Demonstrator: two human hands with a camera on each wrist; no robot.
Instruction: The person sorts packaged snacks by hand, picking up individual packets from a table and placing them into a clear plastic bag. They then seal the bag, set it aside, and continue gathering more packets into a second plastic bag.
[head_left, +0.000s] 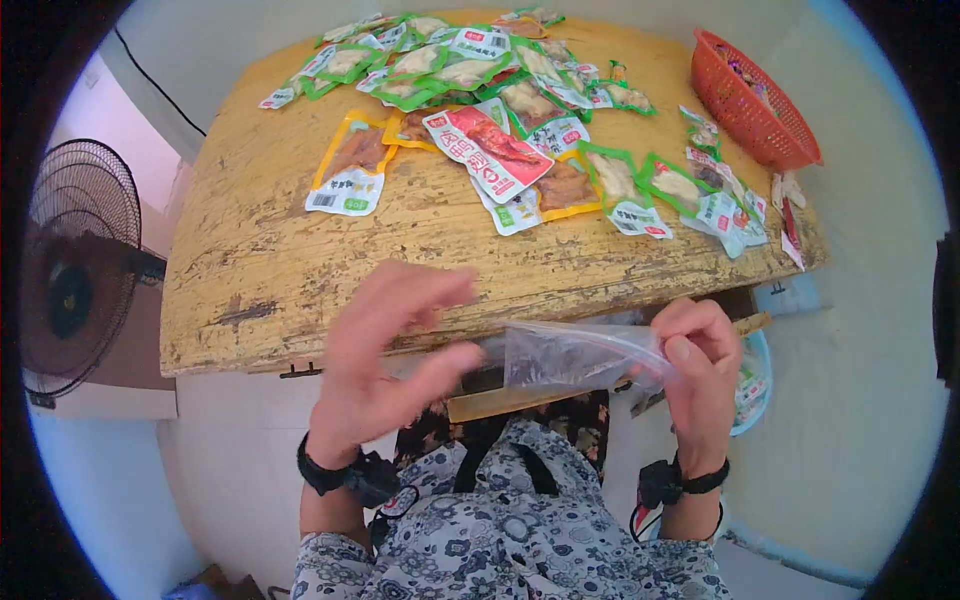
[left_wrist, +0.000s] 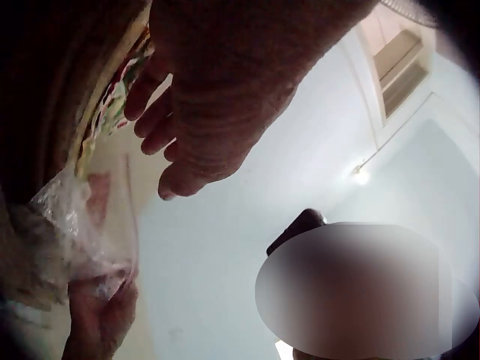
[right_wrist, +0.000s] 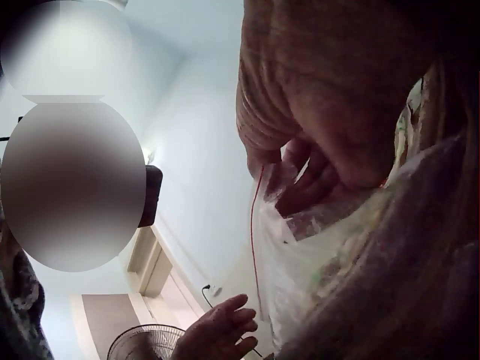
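- Clear plastic bag (head_left: 560, 360), creased, one edge red-lined, stretching toward nine o'clock.
- Person's right hand (head_left: 705, 365) pinches its three-o'clock end.
- Left hand (head_left: 390, 350) hovers apart, at nine o'clock.

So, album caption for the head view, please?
Right hand pinches a clear bag, left hand empty, near packets on a table.

Passage — strip of worn tabletop (head_left: 245, 235), left to centre, below the heaped packets (head_left: 465, 72); narrow gap, lower centre, between left hand (head_left: 380, 350) and clear bag (head_left: 560, 362). Obstacles — those packets, top centre; red basket (head_left: 775, 138), upper right; right hand (head_left: 706, 365) pinching the bag, right of centre.
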